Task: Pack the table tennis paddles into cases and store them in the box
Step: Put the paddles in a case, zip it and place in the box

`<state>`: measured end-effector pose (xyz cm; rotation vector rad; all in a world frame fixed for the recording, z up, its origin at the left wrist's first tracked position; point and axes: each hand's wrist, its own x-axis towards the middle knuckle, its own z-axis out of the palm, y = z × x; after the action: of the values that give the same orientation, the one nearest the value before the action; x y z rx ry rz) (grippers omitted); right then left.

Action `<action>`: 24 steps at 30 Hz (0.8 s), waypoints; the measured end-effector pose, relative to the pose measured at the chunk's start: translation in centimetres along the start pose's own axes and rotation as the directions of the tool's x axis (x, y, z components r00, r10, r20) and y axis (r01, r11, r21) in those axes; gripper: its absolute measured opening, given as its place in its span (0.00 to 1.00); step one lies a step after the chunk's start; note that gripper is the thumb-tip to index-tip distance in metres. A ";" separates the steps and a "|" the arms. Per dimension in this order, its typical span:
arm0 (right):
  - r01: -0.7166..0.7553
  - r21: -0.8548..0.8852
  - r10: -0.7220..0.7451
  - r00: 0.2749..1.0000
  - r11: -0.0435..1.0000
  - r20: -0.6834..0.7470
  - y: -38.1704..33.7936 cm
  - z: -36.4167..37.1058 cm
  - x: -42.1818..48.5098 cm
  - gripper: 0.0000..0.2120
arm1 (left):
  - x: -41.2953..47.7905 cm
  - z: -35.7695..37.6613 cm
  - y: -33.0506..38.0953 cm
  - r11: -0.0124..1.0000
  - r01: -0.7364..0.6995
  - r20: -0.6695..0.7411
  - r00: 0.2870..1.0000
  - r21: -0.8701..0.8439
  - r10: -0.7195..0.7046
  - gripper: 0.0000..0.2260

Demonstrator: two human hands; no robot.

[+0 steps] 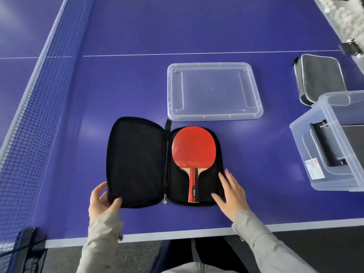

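A black zip case lies open flat on the blue table. A red paddle rests in its right half, handle toward me. My left hand grips the near left corner of the case's empty left flap. My right hand lies open on the near right edge of the case, fingers spread beside the paddle's handle. At the right stands a clear plastic box with a dark case inside it. Another grey-black case lies closed behind the box.
The box's clear lid lies flat beyond the open case. The table net runs along the left. A container of white balls sits at the far right. The table's white front edge is close to my body.
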<state>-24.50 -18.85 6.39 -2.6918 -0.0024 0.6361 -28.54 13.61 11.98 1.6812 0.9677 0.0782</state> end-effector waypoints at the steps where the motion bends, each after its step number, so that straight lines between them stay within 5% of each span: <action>1: -0.019 0.128 0.027 0.998 0.992 -0.056 -0.5 -0.7 0.0 0.31 | -1.4 0.5 1.0 0.996 -0.092 0.048 0.995 -0.008 0.092 0.24; 5: 0.065 0.609 0.114 0.961 0.790 -0.251 -3.9 -4.0 0.1 0.18 | -7.0 4.7 4.0 0.904 -0.426 0.308 0.865 0.034 0.396 0.21; 8: 0.101 0.784 0.126 0.966 0.612 -0.224 -6.7 -6.0 0.8 0.08 | -9.2 8.8 4.1 0.767 -0.631 0.460 0.718 0.115 0.522 0.23; 11: 0.051 0.777 0.162 0.968 0.627 -0.194 -7.3 -6.4 2.0 0.06 | -9.8 12.1 3.6 0.593 -0.787 0.554 0.573 0.169 0.604 0.25; 13: 0.000 0.710 0.224 0.949 0.704 -0.223 -6.5 -6.2 3.0 0.10 | -9.4 13.2 3.2 0.565 -0.805 0.572 0.553 0.179 0.606 0.25; 15: -0.056 0.690 0.271 0.940 0.721 -0.207 -5.5 -5.9 3.8 0.11 | -8.0 13.4 2.8 0.680 -0.703 0.513 0.671 0.210 0.535 0.25; 18: -0.165 0.703 0.335 0.936 0.692 -0.110 -3.7 -5.0 4.6 0.08 | -3.5 13.0 2.3 0.914 -0.292 0.324 0.925 0.280 0.197 0.26; 21: -0.240 0.716 0.375 0.927 0.656 -0.032 -2.3 -3.7 5.0 0.14 | 0.6 12.9 2.9 0.967 0.074 0.323 0.934 0.246 -0.153 0.32; 24: -0.213 0.780 0.359 0.933 0.589 -0.016 -1.7 -3.0 5.1 0.26 | 2.4 14.3 3.3 0.963 0.124 0.415 0.884 0.238 -0.216 0.35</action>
<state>-18.52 -17.93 7.32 -1.8788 0.6318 0.3540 -17.85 3.85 8.59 1.6904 0.7915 -0.5173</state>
